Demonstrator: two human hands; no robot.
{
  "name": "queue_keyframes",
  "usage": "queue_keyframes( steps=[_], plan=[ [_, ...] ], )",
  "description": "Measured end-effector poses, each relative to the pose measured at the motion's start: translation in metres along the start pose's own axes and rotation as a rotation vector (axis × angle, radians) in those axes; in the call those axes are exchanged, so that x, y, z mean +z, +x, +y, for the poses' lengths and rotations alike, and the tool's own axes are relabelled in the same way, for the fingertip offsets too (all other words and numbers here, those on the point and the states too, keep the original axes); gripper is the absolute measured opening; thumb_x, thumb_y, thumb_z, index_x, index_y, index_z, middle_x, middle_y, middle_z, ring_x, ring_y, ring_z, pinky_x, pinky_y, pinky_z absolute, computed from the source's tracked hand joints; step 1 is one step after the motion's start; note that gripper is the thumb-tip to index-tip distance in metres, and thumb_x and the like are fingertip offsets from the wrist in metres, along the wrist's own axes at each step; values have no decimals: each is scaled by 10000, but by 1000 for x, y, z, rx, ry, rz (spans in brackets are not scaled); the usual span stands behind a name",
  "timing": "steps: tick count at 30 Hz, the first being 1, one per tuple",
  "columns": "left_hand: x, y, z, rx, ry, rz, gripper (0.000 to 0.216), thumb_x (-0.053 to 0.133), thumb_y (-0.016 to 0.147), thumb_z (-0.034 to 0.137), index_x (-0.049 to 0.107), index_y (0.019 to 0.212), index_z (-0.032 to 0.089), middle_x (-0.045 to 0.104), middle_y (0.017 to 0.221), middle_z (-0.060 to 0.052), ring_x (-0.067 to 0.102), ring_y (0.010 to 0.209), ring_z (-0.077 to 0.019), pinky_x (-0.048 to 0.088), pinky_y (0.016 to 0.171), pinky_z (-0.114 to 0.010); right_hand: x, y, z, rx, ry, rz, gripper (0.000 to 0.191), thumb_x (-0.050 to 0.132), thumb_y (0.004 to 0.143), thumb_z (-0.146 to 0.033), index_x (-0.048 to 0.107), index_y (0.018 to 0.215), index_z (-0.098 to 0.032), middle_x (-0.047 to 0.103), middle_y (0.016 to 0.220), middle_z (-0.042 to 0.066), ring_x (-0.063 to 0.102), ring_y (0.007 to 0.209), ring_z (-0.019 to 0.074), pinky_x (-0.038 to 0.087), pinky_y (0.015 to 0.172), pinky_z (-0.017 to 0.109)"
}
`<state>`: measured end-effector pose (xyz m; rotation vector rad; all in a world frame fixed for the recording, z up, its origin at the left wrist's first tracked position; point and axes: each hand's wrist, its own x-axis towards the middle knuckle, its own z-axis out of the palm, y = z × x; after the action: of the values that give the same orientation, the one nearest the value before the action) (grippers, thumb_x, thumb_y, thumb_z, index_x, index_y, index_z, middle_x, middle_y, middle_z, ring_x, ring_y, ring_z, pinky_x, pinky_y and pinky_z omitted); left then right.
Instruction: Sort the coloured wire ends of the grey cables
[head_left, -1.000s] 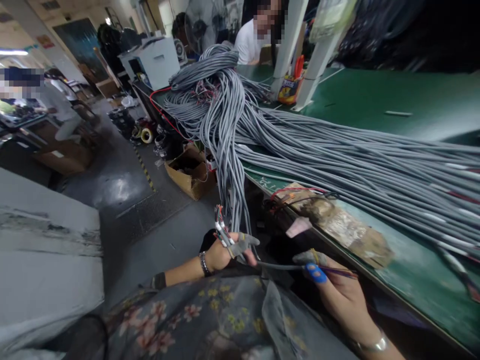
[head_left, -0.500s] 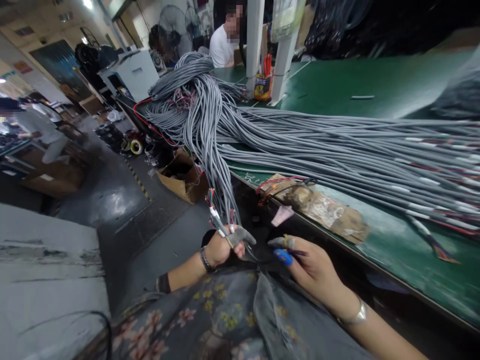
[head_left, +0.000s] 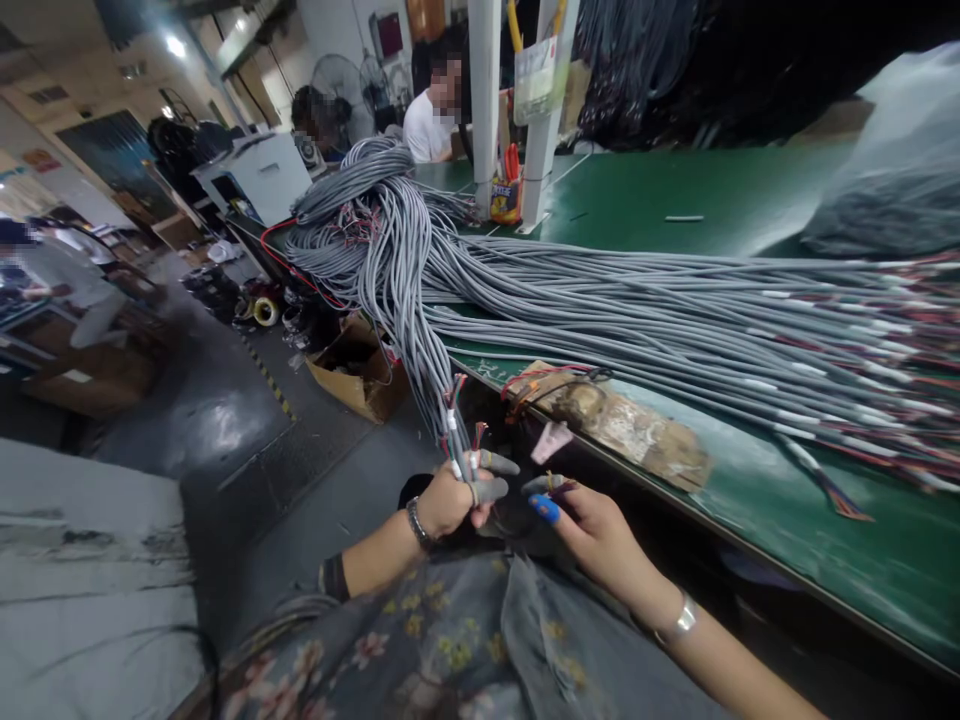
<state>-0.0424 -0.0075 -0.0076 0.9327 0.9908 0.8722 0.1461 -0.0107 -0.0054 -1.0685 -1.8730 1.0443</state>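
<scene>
My left hand (head_left: 450,495), with grey finger cots, is closed round several cable ends whose coloured wire tips (head_left: 457,420) stick up above my fist. My right hand (head_left: 592,525) is close beside it, a blue cot on the thumb and a grey one on the forefinger, pinching thin dark wires at the end of a grey cable. A big bundle of grey cables (head_left: 600,300) lies across the green table (head_left: 750,470) and hangs over its near edge down to my left hand.
A worn cardboard pad (head_left: 622,425) with red wires lies at the table edge. An open carton (head_left: 352,370) stands on the floor. White posts (head_left: 540,130) rise at the back. Other people sit beyond the cable heap and at far left.
My right hand has come in from the right until it is next to my left hand, and the stretch of cable between them has gone. The view has tilted up.
</scene>
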Motion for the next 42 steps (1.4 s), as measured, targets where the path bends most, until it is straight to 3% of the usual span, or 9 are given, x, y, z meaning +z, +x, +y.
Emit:
queue_keyframes(
  steps=[3,5,8,12,15,21,30,38,42],
  plan=[
    [4,3,1,-19,-15,91,424,694,667,518,660,776,109,432,371,75,361,262,-51,281,303,-179,2,2,-1,28,5,1,342,471,856,-465,632,706,-203,671,649,50,603,570,175,491,557,275],
    [9,5,1,29,-60,169,456,688,654,557,660,729,108,532,446,23,468,333,-70,361,354,-185,4,5,0,48,26,0,321,484,842,-463,613,701,-206,667,651,45,603,579,178,489,565,277],
    [15,4,-3,110,-81,237,498,706,630,574,687,805,108,696,744,-102,663,677,-182,510,566,-243,5,9,3,134,82,40,289,511,811,-465,588,710,-205,663,651,39,599,577,179,480,550,278],
    [15,2,-8,154,55,193,535,644,700,590,689,979,136,686,1021,-140,627,976,-268,534,713,-315,10,11,2,261,269,33,290,548,775,-486,576,743,-199,638,611,16,568,522,154,464,508,267],
    [15,2,-9,160,198,93,473,637,730,552,685,993,161,707,905,-85,638,845,-206,519,727,-301,18,11,0,313,424,-22,289,591,745,-488,574,738,-200,632,623,6,562,516,138,459,509,262],
    [18,3,-14,33,299,70,445,625,704,582,658,725,138,582,481,-5,501,400,-98,391,409,-205,19,8,2,414,564,-34,305,628,712,-492,555,734,-196,599,581,-19,529,483,117,424,490,252],
    [20,1,-8,-52,296,96,405,688,640,534,580,616,145,530,410,13,509,354,-99,369,374,-184,18,10,2,422,605,80,390,724,624,-523,525,722,-202,601,560,-26,546,535,133,432,543,270],
    [20,1,-1,-161,230,-4,427,776,518,507,571,582,138,564,435,3,513,355,-97,417,384,-200,19,18,3,513,735,-23,415,780,552,-508,564,662,-171,563,512,-41,467,453,95,355,472,241],
    [19,1,-5,-120,120,76,445,744,538,543,564,577,138,550,425,3,496,332,-94,391,352,-193,18,23,2,541,743,18,433,793,519,-524,550,566,-168,506,481,-52,378,435,67,298,450,227]
  ],
)
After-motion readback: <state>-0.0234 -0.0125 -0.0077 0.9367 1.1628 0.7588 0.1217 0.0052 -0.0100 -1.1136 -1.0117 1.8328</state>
